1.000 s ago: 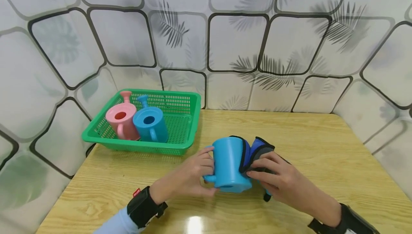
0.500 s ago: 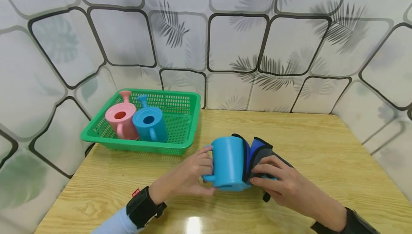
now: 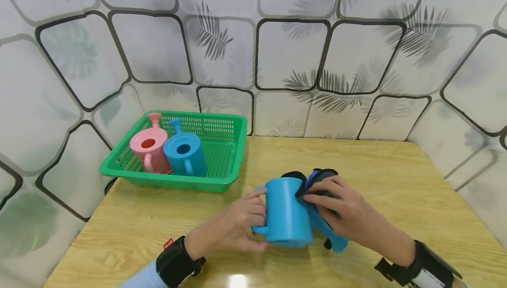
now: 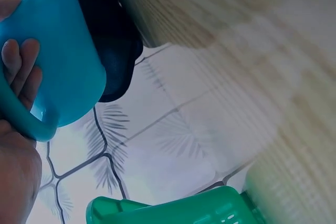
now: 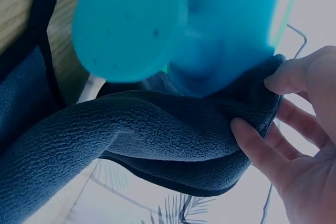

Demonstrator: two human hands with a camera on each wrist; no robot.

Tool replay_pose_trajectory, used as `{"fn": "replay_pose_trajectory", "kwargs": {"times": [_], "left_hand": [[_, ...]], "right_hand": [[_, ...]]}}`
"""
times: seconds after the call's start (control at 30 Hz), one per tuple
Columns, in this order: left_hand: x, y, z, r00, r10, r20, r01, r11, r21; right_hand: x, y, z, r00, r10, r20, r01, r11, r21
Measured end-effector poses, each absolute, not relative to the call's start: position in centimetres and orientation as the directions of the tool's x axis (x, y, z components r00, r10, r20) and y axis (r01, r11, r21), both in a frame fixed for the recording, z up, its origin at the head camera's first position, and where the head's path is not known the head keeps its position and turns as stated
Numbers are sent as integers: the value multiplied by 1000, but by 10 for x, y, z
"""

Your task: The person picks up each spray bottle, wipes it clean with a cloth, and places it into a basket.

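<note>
A blue watering can (image 3: pixel 288 213) lies tipped in front of me, with its handle towards the left and its spout (image 3: pixel 330 233) towards the right. My left hand (image 3: pixel 241 222) grips it, fingers passing through the handle (image 4: pixel 26 114) in the left wrist view. A dark blue-grey cloth with black edging (image 3: pixel 317 182) is pressed against the can's right end. My right hand (image 3: pixel 344 208) pinches a fold of this cloth (image 5: pixel 173 129) between thumb and fingers. In the right wrist view the round spout head (image 5: pixel 128 27) shows beside the cloth, which hides part of the can.
A green plastic basket (image 3: pixel 214 186) stands at the back left of the wooden table (image 3: pixel 380 164). Inside it are a pink watering can (image 3: pixel 152 151) and another blue watering can (image 3: pixel 186 153). A patterned curtain (image 3: pixel 293 54) surrounds the table at the back and sides.
My right hand has shifted slightly up and left with the cloth, uncovering the spout. The can has moved a little down and right in my left hand. The basket stays put.
</note>
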State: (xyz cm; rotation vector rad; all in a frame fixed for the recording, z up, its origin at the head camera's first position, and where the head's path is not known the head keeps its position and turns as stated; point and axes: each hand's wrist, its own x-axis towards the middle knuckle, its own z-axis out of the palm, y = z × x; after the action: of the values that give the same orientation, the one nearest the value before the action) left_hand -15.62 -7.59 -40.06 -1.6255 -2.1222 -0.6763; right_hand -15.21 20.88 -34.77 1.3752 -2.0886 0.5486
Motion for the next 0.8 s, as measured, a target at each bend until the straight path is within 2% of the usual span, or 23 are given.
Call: {"fn": "replay_pose_trajectory", "kwargs": {"times": [0.5, 0.67, 0.8], "left_hand": [[-155, -69, -404, -206, 768, 606, 978, 187, 94], [-156, -70, -403, -218, 762, 610, 975, 196, 105], [-157, -71, -403, -228, 758, 611, 973, 201, 113]], "right_hand": [[-171, 227, -353, -494, -643, 584, -837, 535, -119], [-167, 225, -352, -496, -673, 549, -848, 510, -141], [-161, 223, -354, -435, -693, 575, -886, 443, -137]]}}
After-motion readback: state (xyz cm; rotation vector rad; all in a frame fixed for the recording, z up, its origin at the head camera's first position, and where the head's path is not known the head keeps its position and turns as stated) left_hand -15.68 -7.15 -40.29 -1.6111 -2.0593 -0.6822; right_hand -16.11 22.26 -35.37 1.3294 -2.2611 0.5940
